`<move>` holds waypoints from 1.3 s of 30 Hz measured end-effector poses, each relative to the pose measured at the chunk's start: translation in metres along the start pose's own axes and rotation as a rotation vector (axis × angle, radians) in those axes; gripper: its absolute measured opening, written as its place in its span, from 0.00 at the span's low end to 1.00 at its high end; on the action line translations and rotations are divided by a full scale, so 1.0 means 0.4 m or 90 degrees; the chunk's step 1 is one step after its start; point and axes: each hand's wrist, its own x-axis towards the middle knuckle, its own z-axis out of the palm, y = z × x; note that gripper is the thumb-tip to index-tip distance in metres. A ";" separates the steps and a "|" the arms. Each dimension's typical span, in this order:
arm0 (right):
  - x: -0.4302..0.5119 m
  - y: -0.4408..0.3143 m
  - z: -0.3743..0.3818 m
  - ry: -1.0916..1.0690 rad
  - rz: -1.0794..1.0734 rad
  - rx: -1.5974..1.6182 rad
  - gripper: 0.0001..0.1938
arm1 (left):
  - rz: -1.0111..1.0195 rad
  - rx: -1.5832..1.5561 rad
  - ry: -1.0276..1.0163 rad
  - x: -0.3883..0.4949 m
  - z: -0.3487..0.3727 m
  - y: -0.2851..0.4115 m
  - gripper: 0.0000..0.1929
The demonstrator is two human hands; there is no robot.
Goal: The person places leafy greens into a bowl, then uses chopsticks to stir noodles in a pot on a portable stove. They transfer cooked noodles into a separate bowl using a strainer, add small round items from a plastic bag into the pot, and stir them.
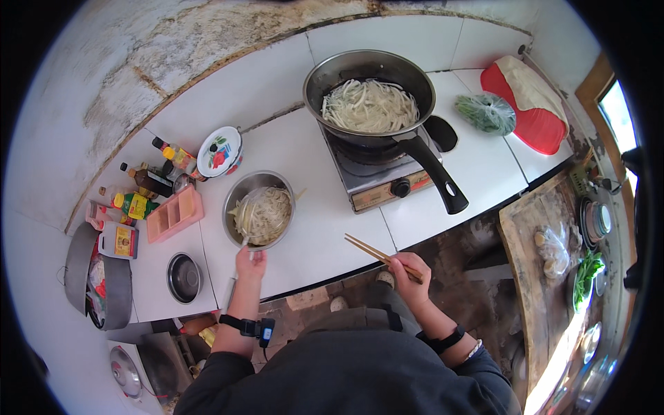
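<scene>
My left hand (250,264) is closed around the pale handle of a mesh strainer (258,211). The strainer's head rests inside a steel bowl (226,193), among or over pale cooked strips (274,215) that give off faint steam. Wooden chopsticks (367,248) are gripped in my right hand (411,277), tips pointing up and left, off the counter's front edge. Ahead, a deep frying pan (316,98) with a black handle (438,179) sits on a gas stove (373,199). More pale strips or noodles (369,106) lie in it.
Seasoning bottles (150,179), a pink compartment box (175,213), a floral enamel pot (219,151) and a dark bowl (184,277) stand left. Bagged greens (486,113) and a red tray (537,129) are right of the stove. A wooden table (529,270) borders my right side.
</scene>
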 end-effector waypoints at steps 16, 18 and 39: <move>-0.057 0.016 -0.195 0.023 0.015 -0.146 0.01 | 0.630 1.162 -0.157 0.150 0.292 -0.392 0.31; -0.069 0.015 -0.217 0.043 0.030 -0.168 0.01 | 0.606 1.175 -0.098 0.181 0.313 -0.398 0.31; -0.098 -0.084 -0.194 0.070 0.008 -0.227 0.03 | 0.671 0.820 -0.495 -0.145 0.076 -0.274 0.03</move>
